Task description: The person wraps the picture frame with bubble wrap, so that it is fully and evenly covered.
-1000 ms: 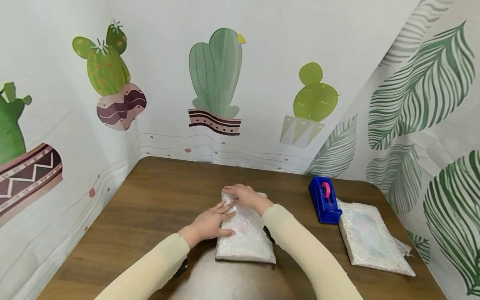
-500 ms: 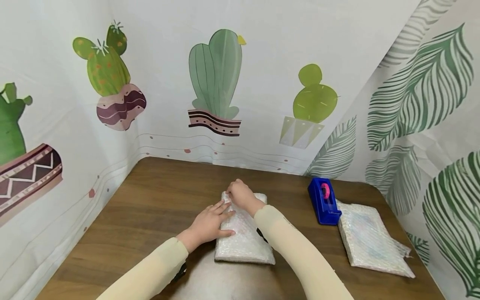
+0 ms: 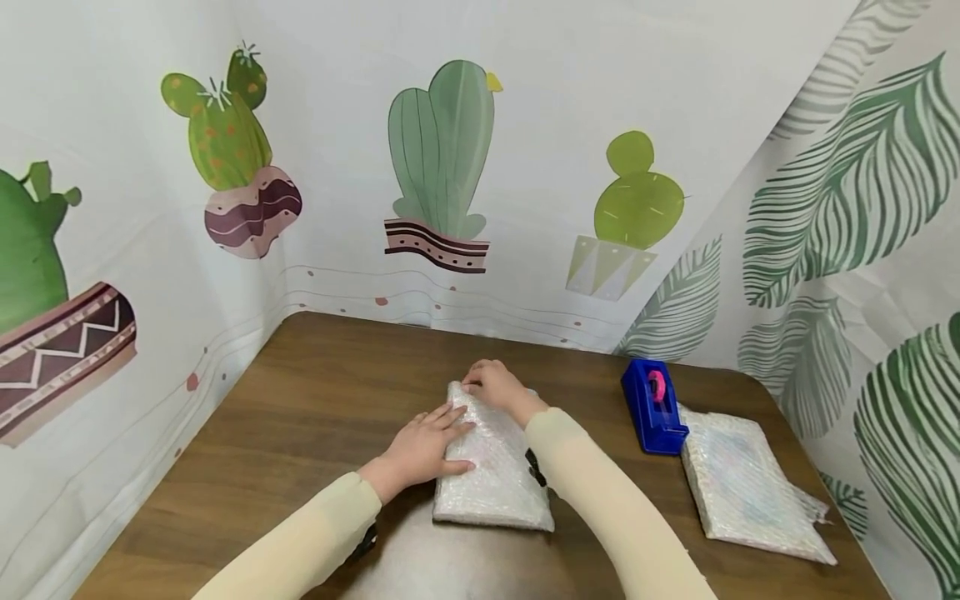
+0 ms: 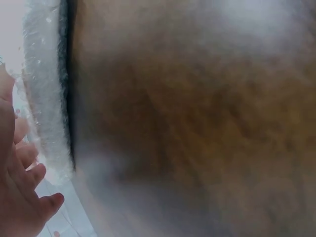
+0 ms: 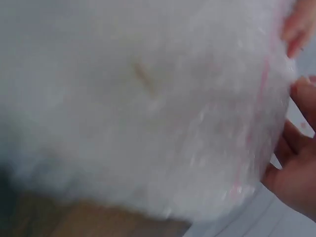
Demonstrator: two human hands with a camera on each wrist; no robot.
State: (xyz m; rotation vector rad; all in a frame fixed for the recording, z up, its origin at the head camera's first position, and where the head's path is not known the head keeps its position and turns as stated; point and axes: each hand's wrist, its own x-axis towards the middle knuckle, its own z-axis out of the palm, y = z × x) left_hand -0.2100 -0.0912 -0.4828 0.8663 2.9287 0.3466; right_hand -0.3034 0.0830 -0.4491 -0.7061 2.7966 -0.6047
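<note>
A clear bubble-wrap bag [image 3: 491, 483] lies on the table in front of me, with a faint pink print showing through and a pink line along one edge in the right wrist view. My left hand [image 3: 420, 450] rests on its left side, fingers spread and straight. At the far edge my right hand [image 3: 497, 387] has its fingers curled and pinches the bubble wrap near the far left corner. In the right wrist view its fingers [image 5: 296, 148] sit right at the bag's edge. The left wrist view shows the bag's thick side [image 4: 47, 89] beside the left hand [image 4: 22, 182].
A blue tape dispenser [image 3: 654, 417] with a pink core stands at the right. Next to it lies a second bubble-wrapped package [image 3: 750, 492] with coloured contents, near the right edge of the wooden table [image 3: 315, 400]. A cactus-print curtain [image 3: 525, 167] hangs behind the table.
My right hand first lay over the bag's far left corner, then its fingers curled up at the far edge; now it sits slightly further right. The left hand has stayed in place.
</note>
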